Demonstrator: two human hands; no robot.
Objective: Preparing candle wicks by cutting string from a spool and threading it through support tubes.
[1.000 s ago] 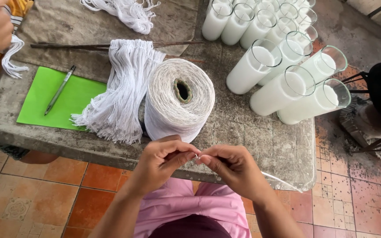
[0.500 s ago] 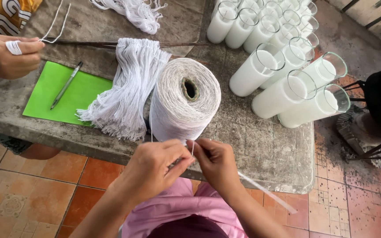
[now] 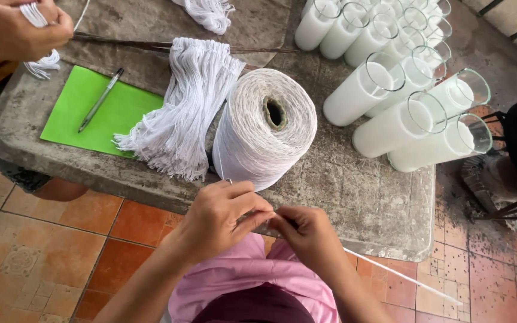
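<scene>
White wick string point(image 3: 390, 272) pinched between left hand point(image 3: 222, 215) and right hand point(image 3: 306, 236) fingertips, apparently. Snag risk: string dragged against yarn cone point(image 3: 264, 128), cone toppled toward candle glasses point(image 3: 402, 122).

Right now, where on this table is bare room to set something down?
Bare concrete lies between the thread cone and the table's near right corner, below the wax-filled glasses. Left of the cone it's crowded: cut strands, green sheet, pen.
</scene>
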